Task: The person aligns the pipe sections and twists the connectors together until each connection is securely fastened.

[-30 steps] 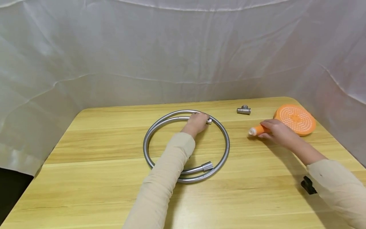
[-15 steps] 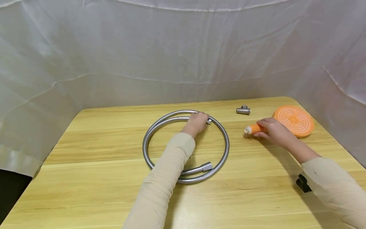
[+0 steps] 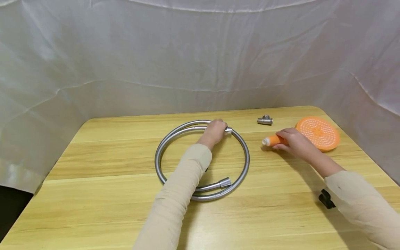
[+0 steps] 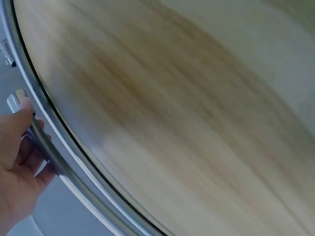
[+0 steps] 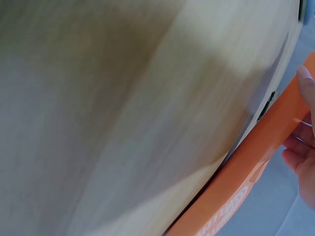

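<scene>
My left grip [image 3: 214,131] pinches the grey metallic hose [image 3: 247,159] just behind its slim end fitting [image 3: 228,130], at the far side of the coil; my right grip [image 3: 293,141] is curled round the handle of the orange shower head [image 3: 317,133] at the far right, its white tip [image 3: 265,141] poking out toward the coil; from above, the back of my left grip hides its fingers, and my left sleeve [image 3: 175,201] covers part of the coil, while my right sleeve [image 3: 359,208] partly hides a black piece [image 3: 326,199]; the left wrist view shows my thumb and fingers on the hose; the right wrist view shows the shower head's side, yet cuts off my right grip and the spray face; only the head view shows the wider hose end [image 3: 225,182]; beyond lies a small metal tee [image 3: 265,120]; everything sits over a wood-grained counter [image 3: 93,208], with pale, creased cloth [image 3: 200,52] behind and beside it.
</scene>
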A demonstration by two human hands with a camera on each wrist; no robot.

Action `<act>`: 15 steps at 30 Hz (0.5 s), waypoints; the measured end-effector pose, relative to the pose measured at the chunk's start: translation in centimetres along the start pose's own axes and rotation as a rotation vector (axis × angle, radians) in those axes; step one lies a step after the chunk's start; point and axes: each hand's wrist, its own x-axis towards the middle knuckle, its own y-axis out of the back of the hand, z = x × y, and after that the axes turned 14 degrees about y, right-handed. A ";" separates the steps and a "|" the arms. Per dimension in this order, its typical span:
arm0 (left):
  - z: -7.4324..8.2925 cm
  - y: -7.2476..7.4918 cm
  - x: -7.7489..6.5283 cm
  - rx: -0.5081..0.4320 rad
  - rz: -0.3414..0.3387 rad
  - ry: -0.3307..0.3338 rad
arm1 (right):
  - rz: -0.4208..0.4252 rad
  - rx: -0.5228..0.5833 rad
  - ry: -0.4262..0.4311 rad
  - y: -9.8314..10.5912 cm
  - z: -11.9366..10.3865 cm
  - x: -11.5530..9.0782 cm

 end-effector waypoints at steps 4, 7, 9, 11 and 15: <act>-0.4 0.1 0.1 -0.129 0.009 -0.021 | 0.012 -0.001 0.011 0.0 -0.2 0.2; -0.7 0.1 0.1 -0.246 0.002 -0.024 | 0.000 0.000 0.002 0.0 -0.3 0.3; -0.8 0.2 0.1 -0.308 -0.001 -0.019 | -0.009 0.003 -0.004 0.1 -0.3 0.3; -1.0 0.2 0.0 -0.350 0.000 -0.016 | -0.017 0.004 -0.010 0.1 -0.3 0.3; -1.1 0.1 0.0 -0.391 0.013 -0.019 | -0.022 0.009 -0.021 0.1 -0.3 0.3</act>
